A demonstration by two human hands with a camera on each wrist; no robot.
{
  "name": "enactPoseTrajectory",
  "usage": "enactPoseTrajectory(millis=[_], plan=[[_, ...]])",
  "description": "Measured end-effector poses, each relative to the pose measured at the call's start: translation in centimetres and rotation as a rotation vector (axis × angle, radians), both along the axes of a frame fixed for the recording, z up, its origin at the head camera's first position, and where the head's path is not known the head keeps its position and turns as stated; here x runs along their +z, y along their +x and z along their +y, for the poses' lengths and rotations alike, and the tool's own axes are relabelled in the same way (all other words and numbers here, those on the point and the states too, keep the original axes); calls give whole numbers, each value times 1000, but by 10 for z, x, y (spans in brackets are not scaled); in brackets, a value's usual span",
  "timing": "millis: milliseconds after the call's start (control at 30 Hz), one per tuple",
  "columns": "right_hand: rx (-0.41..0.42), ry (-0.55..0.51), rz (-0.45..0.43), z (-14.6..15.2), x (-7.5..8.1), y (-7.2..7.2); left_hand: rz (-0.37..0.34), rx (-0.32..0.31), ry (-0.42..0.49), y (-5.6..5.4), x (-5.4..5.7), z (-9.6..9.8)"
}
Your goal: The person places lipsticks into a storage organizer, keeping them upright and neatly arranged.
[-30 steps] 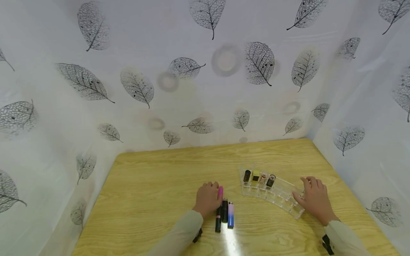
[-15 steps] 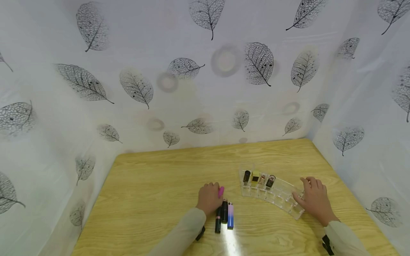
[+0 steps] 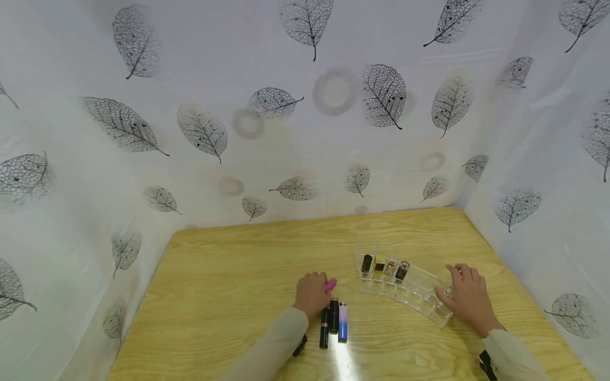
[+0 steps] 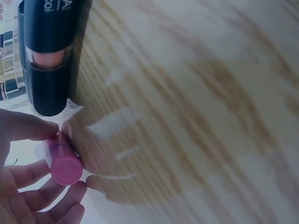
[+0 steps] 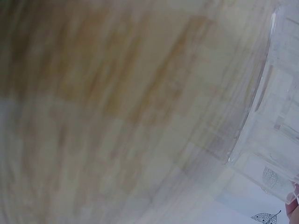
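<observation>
The pink tube (image 4: 67, 170) is in the left hand (image 3: 312, 292), pinched between the thumb and the fingers, over the desk just beyond the other loose tubes. From where I stand, what has changed is its angle: 1 second ago it lay nearly in line with the forearm, and now its far end has swung round towards the right, while the hand has hardly shifted. I read that as the tube being turned in the fingers; whether its underside touches the desk I can't tell.

Just below it, close together, lie 3 more tubes: the slim black tube with a pink band (image 3: 324, 334), the thick black tube (image 3: 334, 318) and the pink-and-blue tube (image 3: 343, 325).

Farther right, well apart from the pink tube, stands the clear curved holder (image 3: 415, 298). Its back row carries 4 pieces at the left end, the same as before, so to my eye this tube's placing is not yet done.

The right hand (image 3: 469, 300) hasn't moved: thumb and fingers spread about the holder's right end, though I can't tell whether they really grip it. Under everything runs the wood-grained desk (image 3: 229, 299).
</observation>
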State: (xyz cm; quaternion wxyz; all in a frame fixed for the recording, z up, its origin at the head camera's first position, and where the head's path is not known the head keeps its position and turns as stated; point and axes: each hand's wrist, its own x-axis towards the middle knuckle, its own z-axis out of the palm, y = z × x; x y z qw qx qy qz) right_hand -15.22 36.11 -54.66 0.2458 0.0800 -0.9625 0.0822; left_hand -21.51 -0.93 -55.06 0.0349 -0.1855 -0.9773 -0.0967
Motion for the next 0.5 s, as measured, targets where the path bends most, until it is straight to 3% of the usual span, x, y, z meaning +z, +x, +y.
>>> enactPoseTrajectory(millis=[267, 500], plan=[[2, -2, 5, 1, -3, 0, 12, 5, 22, 0, -1, -1], [-3, -1, 0, -1, 0, 0, 4, 34, 163, 0, 9, -1]])
